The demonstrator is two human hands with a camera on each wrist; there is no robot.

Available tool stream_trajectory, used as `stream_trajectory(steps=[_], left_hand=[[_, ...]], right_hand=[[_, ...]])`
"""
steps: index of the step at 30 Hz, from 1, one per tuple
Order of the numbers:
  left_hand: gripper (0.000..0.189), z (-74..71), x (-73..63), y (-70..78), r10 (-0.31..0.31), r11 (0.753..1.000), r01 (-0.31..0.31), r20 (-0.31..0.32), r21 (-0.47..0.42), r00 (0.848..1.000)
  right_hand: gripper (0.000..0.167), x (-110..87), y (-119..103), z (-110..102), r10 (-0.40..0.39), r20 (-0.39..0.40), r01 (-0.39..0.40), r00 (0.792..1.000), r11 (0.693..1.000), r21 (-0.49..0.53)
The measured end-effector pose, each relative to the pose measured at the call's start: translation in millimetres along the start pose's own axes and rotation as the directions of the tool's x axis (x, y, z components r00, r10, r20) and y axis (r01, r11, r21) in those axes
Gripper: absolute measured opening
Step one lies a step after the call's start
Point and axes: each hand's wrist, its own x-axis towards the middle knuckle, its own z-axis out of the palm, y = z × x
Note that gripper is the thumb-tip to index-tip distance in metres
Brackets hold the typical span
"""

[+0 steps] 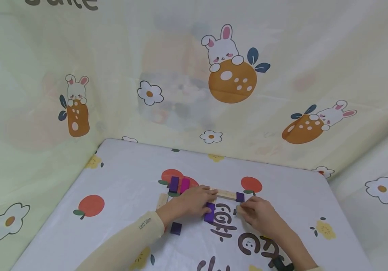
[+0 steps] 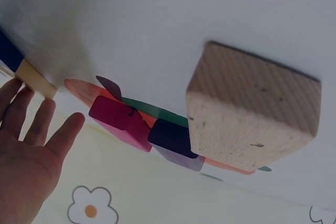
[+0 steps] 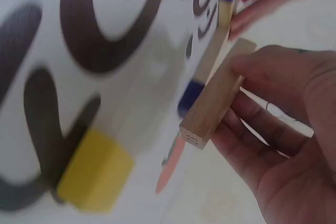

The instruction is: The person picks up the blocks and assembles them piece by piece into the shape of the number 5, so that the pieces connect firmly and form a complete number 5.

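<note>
My right hand [image 1: 260, 215] pinches a plain wooden block [image 3: 220, 93] between thumb and fingers. The long block is held tilted near the table in the right wrist view. My left hand [image 1: 195, 201] lies over a row of blocks, its fingers stretched out and touching a wooden block [image 2: 35, 78]. Beside that hand's thumb is a purple block [image 1: 209, 213]. A wooden block [image 1: 226, 194] runs right from the left fingertips, with a dark purple block [image 1: 240, 197] at its end. Part of the row is hidden under the left hand.
Behind the left hand lie a purple block [image 1: 174, 184] and a magenta block [image 1: 185, 185]. Another dark block [image 1: 176, 228] sits near the left sleeve, and a wooden block [image 1: 162, 201] is partly covered. A yellow block [image 3: 97, 171] lies near the right hand. Printed cloth walls [image 1: 180, 124] border the table.
</note>
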Motion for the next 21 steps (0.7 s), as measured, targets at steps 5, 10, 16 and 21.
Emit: stream_trajectory(steps=[5, 10, 16, 21], left_hand=[[0.059, 2.0, 0.5, -1.4, 0.001, 1.000, -0.001, 0.006, 0.003, 1.000], [0.060, 1.2, 0.5, -1.1, -0.002, 1.000, 0.002, 0.013, -0.003, 1.000], [0.060, 0.1, 0.2, -0.4, 0.003, 1.000, -0.003, 0.010, -0.014, 1.000], [0.060, 0.9, 0.5, -1.6, 0.002, 1.000, -0.002, 0.008, -0.012, 1.000]], right_hand=[[0.021, 1.1, -10.8, 16.3, -0.082, 0.080, 0.085, 0.993, 0.996, -0.036], [0.017, 2.6, -19.5, 26.4, -0.113, 0.108, 0.118, 0.988, 0.992, -0.045], [0.021, 1.0, -24.7, 29.4, -0.173, 0.107, 0.179, 0.979, 0.982, -0.052], [0.023, 4.8, -27.5, 32.2, -0.184, 0.118, 0.195, 0.976, 0.977, -0.084]])
